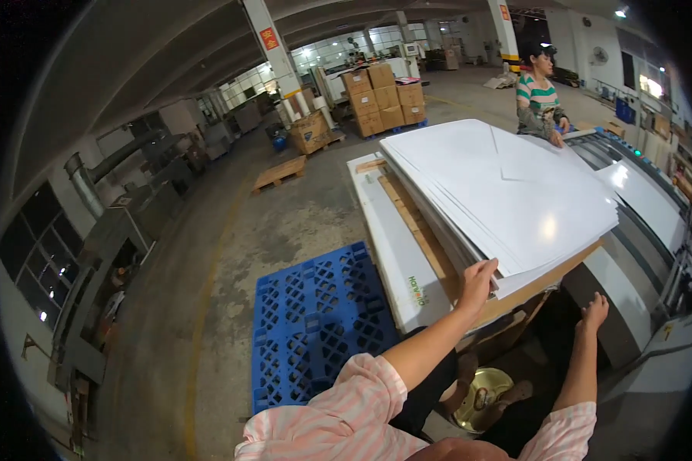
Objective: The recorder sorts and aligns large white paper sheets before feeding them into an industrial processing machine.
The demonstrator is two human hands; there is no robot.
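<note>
A tall stack of large glossy white sheets (550, 215) lies in front of me, its upper sheets fanned unevenly. My left hand (480, 283) pinches the near left corner of the upper sheets, thumb and fingers closed on the edge. To the right, my right hand (594, 313) is raised beside the grey side of a machine (613, 296), apart from the stack. Its fingers are curled in, and I see nothing in them.
A blue plastic pallet (323, 323) lies left of me, beside a white board (404, 253) and wooden strips. A round gold-coloured stool seat (484, 396) is below. Across the stack stands a co-worker in a striped top (538, 96). Cardboard boxes (384, 100) are stacked farther back.
</note>
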